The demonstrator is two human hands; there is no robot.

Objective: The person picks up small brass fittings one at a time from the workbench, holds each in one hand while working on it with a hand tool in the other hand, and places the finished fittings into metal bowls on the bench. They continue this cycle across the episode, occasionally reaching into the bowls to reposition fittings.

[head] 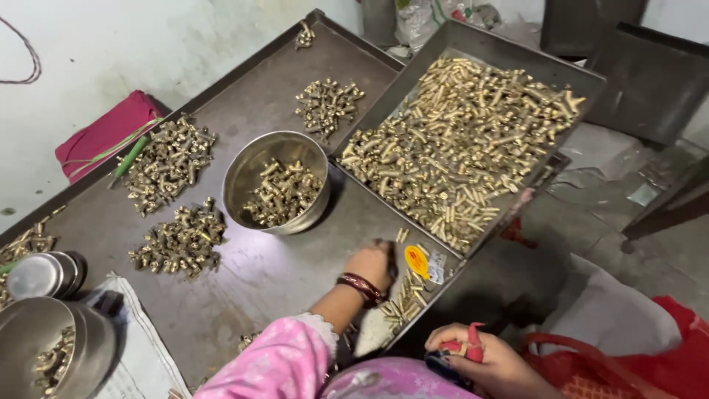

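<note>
Left hand [371,264] fingers curled on table [244,284] beside brass fittings [405,295], right hand [484,362] gripping small red tool [473,343], steel bowl [260,164] nearby

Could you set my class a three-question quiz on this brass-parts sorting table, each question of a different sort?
1. True or false: the round steel bowl in the middle of the large dark metal tray holds small brass parts.
2. Multiple choice: the left hand rests on A) the steel bowl, B) the dark tray's surface by the loose brass pieces, C) the pink cloth bundle.
3. Which container holds the most brass parts?

Key
1. True.
2. B.
3. The tilted rectangular grey metal tray, heaped with brass pieces. The right hand holds a small red item.
</note>
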